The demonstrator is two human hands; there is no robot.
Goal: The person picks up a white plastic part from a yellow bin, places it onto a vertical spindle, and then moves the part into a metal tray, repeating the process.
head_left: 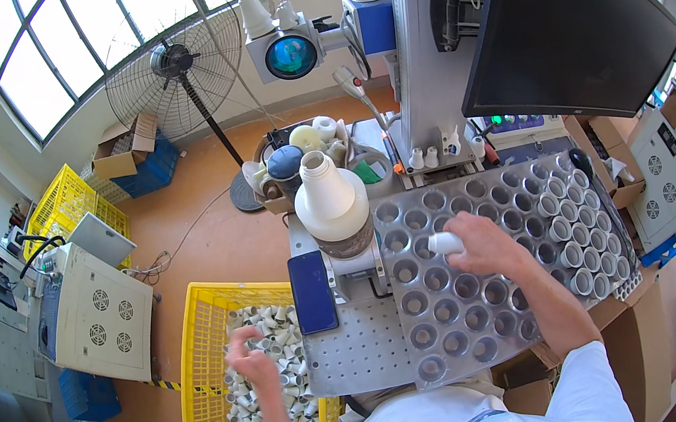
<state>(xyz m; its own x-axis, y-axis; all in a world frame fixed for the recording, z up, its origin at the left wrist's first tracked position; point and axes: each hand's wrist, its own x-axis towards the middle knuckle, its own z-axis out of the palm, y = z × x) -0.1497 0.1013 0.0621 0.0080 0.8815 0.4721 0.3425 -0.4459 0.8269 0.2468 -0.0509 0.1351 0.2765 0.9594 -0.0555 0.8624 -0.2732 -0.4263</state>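
At the left, the left hand [251, 359] hangs over the yellow crate [199, 389], fingers curled in and thumb close to them; I can't make out whether anything sits between. If so, a loose pinch could let it drop among the white pieces [287, 341] heaped there. The phone [313, 293] lies at the left edge of the perforated plate [351, 357], where a swing of that arm might knock it off. Farther back, the cream cone [326, 191] stands tall near the right hand [483, 243]; a careless brush of the knuckles could topple it. That hand has its fingers closed round one white piece [445, 243], tipped sideways above the holed tray [459, 366]; released at that angle, it would probably catch a rim. A bump at the far right could unsettle the white cups [576, 254] standing there in rows.

As for the stuff itself: slatted yellow plastic, short smooth tubular pieces, flat dark glass, a stepped cone on a dull, mottled base [348, 246], and a silvery-grey tray of round wells, metal or plastic, I can't tell.
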